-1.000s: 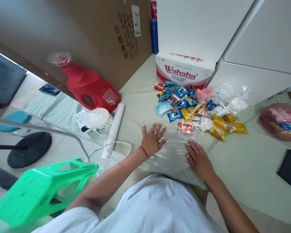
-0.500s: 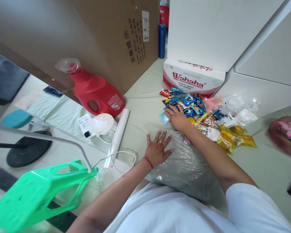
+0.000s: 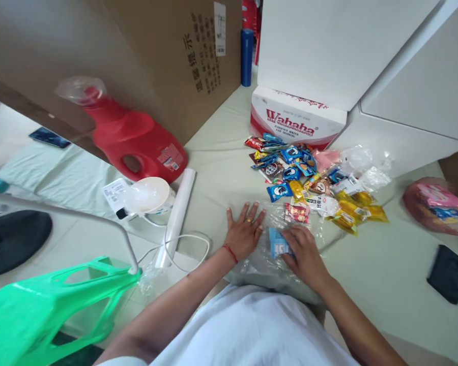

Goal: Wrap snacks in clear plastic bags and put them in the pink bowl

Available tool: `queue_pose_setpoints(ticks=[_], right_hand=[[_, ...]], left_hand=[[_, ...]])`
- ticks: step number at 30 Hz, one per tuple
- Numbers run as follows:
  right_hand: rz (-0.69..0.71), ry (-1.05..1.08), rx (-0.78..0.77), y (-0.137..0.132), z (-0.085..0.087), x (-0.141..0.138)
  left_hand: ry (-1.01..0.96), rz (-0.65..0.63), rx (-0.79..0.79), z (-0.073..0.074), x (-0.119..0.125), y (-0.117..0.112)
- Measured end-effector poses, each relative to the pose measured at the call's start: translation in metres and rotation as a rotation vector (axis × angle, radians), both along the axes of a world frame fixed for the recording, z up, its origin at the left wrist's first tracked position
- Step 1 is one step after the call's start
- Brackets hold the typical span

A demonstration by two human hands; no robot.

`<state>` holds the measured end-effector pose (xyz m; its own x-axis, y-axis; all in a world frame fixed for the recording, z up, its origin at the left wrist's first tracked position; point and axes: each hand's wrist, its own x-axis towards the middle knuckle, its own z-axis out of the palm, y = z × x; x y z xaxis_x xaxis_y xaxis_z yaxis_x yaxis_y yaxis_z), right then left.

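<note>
A clear plastic bag (image 3: 252, 267) lies flat in front of my body. My left hand (image 3: 241, 238) rests with fingers spread on the bag's left edge, holding nothing. Over the middle of the plastic, my right hand (image 3: 304, 253) grips a light blue snack packet (image 3: 277, 243) by its right side; the fingers partly cover it. Just beyond the bag's far edge are a red packet (image 3: 296, 212) and a dark blue packet (image 3: 279, 191). They lie at the near side of a loose heap of snacks, which includes yellow packets (image 3: 349, 213) and a white packet (image 3: 322, 204).
Behind the heap stands a Wahaha carton (image 3: 297, 119) against white cabinets. To the left are a red jug (image 3: 137, 140), a white paper cup (image 3: 156, 195), a white roll (image 3: 179, 213) with a cable, and a green stool (image 3: 53, 300). A snack-filled bag (image 3: 435, 206) sits at right.
My right hand has come back from the snack heap to above the plastic bag, bringing the light blue snack packet. My left hand has stayed on the bag. The view has shifted slightly.
</note>
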<state>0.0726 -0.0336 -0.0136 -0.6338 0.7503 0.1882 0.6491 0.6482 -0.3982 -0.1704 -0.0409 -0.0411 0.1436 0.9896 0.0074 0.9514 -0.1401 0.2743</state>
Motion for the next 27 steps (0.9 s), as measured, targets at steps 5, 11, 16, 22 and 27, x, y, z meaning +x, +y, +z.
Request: queue_pose_setpoints(ticks=[5,11,16,22,27], right_hand=[[-0.024,-0.071,-0.065,-0.015,-0.025,0.006],[-0.055,-0.039,-0.08,-0.02,-0.017,0.009],[-0.037,-0.01,-0.148,-0.01,-0.004,0.018],[-0.274,0.048,-0.033,0.078,0.017,0.047],[-0.356,-0.311,-0.013,0.136,0.019,0.049]], left_hand=[[0.002,-0.007,-0.013,-0.002,0.002,0.001],[0.02,0.013,-0.004,0.0,0.004,0.001],[0.034,0.008,-0.008,0.002,0.005,0.001],[0.062,0.002,-0.016,0.001,0.005,0.002],[0.063,0.003,-0.013,0.002,0.005,0.001]])
